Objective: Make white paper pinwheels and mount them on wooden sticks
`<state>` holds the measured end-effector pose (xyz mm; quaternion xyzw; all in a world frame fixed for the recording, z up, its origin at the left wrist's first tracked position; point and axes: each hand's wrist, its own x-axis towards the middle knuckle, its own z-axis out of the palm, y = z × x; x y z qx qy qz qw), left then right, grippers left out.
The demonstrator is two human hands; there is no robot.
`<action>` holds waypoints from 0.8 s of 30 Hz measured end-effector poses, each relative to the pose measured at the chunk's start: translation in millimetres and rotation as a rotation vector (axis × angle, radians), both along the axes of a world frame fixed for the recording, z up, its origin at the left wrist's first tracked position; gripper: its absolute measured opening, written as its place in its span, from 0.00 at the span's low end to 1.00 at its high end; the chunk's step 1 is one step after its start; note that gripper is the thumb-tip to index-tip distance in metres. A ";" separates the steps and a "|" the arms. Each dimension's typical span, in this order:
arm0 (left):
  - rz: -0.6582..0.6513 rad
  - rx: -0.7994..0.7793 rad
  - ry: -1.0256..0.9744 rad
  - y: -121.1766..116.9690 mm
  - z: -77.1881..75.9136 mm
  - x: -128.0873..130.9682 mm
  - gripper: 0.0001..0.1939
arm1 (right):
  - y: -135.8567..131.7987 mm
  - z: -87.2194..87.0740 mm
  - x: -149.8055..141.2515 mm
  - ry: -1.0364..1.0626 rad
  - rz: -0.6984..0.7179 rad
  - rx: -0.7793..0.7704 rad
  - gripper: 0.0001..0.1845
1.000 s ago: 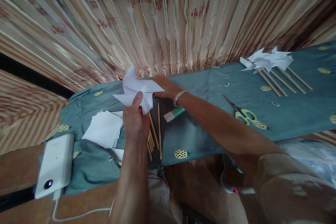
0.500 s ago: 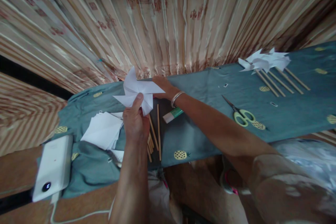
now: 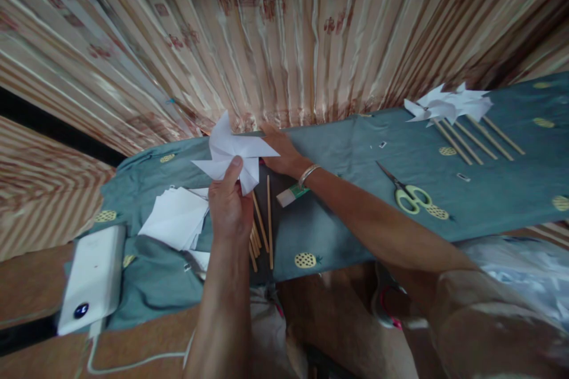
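Observation:
A white paper pinwheel is pinched in my left hand, the thumb pressing on its centre. Behind the pinwheel's right blade reaches my right hand, a bracelet at its wrist. Its fingertips are hidden by the paper, so what they touch does not show. Below the pinwheel lie several thin wooden sticks, partly covered by my left hand. A green and white box-like item rests under my right wrist.
A stack of white paper lies left, near a white power bank with a cable. Green-handled scissors are at right. Beyond them lie several pinwheels on sticks. A curtain hangs behind the green cloth.
My right hand and wrist have shifted slightly right behind the pinwheel. My left hand keeps the pinwheel in almost the same place.

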<state>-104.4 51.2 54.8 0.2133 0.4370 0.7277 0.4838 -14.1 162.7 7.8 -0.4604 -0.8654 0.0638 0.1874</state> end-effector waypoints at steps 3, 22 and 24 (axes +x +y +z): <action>-0.015 0.005 0.026 -0.2 -1.0 -1.3 0.12 | -0.7 -0.8 2.4 0.094 -0.038 0.008 0.12; -0.247 -0.076 0.031 -24.0 -18.8 45.3 0.11 | -142.6 9.3 173.8 0.241 -0.388 -0.335 0.08; -0.365 -0.140 0.048 -33.1 -25.9 61.1 0.11 | -159.0 7.0 182.3 0.117 -0.424 -0.326 0.08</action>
